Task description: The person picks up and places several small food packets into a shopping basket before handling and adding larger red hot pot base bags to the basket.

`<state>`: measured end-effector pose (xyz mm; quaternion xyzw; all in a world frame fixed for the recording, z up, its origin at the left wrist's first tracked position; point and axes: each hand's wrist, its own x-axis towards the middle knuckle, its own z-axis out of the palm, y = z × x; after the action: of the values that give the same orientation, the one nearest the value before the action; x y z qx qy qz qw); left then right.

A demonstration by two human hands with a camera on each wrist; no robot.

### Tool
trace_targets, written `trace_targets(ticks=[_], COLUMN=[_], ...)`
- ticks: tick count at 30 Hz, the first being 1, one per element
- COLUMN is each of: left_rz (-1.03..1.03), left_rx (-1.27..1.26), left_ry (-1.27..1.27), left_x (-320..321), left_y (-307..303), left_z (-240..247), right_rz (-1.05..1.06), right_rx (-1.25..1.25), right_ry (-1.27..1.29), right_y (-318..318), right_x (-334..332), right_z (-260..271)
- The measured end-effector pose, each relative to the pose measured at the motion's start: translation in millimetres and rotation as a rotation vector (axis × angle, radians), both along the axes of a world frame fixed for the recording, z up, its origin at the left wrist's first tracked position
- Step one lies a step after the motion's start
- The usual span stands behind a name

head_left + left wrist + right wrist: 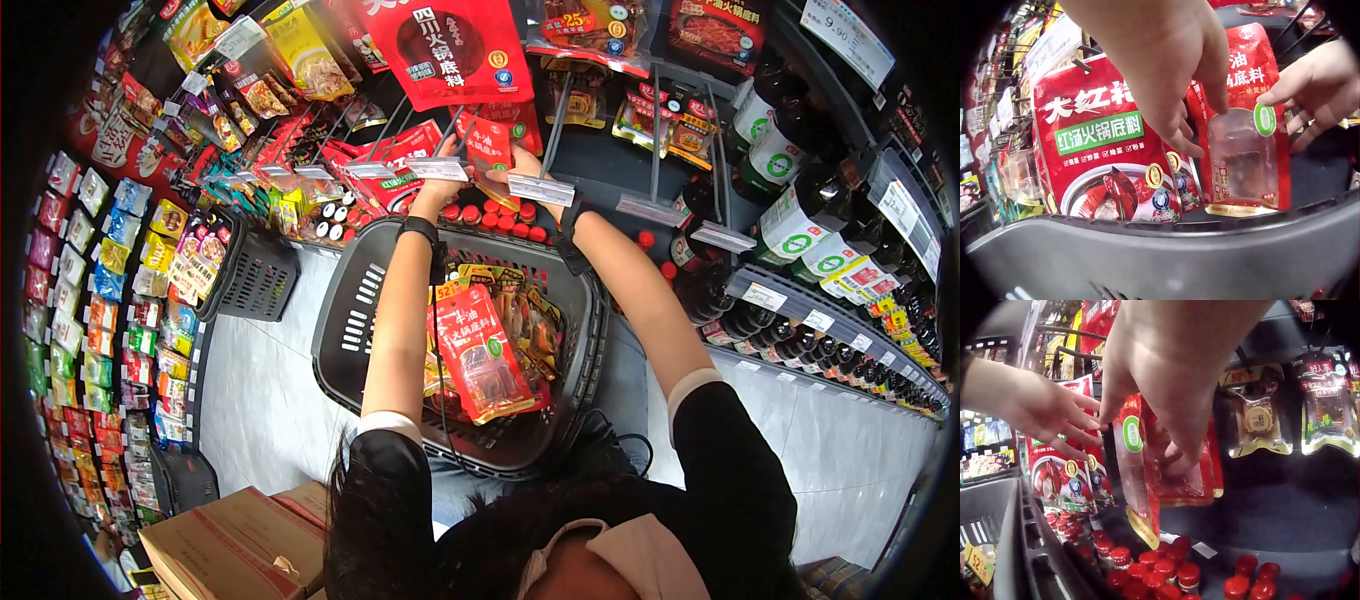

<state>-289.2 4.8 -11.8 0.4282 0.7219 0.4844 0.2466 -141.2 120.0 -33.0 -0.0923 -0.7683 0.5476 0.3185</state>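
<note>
A red hot pot base packet (1244, 150) with a clear window hangs in front of the shelf. My right hand (1166, 369) pinches its upper side edge, thumb on the front and fingers behind. On its other side, my left hand (1154, 62) has its fingers extended, the fingertips right at the packet's edge. Behind it, another red packet (1188, 487) shows in the right wrist view. Larger red soup base bags (1100, 144) hang beside my left hand. Below my forearms stands a grey shopping basket (345, 335), holding a similar red packet (480, 350) on top of several others.
Price tag holders (540, 188) on hooks jut out near my wrists. Red-capped bottles (1147, 575) stand beneath the hanging packets. Dark sauce bottles (790, 150) line the right shelf. Behind on the left are a second basket (262, 280) and cardboard boxes (235, 545).
</note>
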Motion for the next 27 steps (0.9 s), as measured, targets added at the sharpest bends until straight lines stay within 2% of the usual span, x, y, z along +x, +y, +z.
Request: trace_targets(ticks=[5, 6, 9, 12, 16, 21, 24, 27], left_rz=[-0.025, -0.026, -0.02, -0.068, -0.041, -0.081, -0.123, -0.135], left_rx=[-0.005, -0.018, -0.072, -0.016, -0.014, -0.061, -0.053, 0.019], left_ry=[0.104, 0.148, 0.058, 0.302, 0.238, 0.394, 0.521, 0.394], left_x=[-10, -11, -9, -25, -29, -25, -22, -14], left_y=[0, 0, -1, 3, 4, 0, -4, -10], left_z=[-10, -9, -6, -25, -31, -34, -32, -22], right_rz=[-0.154, -0.154, -0.144, -0.17, -0.159, -0.177, -0.274, -0.292], right_rx=[0.113, 0.049, 0.046, 0.04, 0.082, 0.023, -0.036, 0.027], right_ry=[-0.149, -0.169, -0.19, -0.186, -0.08, -0.054, -0.084, -0.093], right_y=[-14, -14, -10, -12, -18, -24, -25, -19], right_x=[10, 10, 8, 6, 7, -5, -6, -9], right_z=[25, 24, 21, 19, 21, 19, 19, 16])
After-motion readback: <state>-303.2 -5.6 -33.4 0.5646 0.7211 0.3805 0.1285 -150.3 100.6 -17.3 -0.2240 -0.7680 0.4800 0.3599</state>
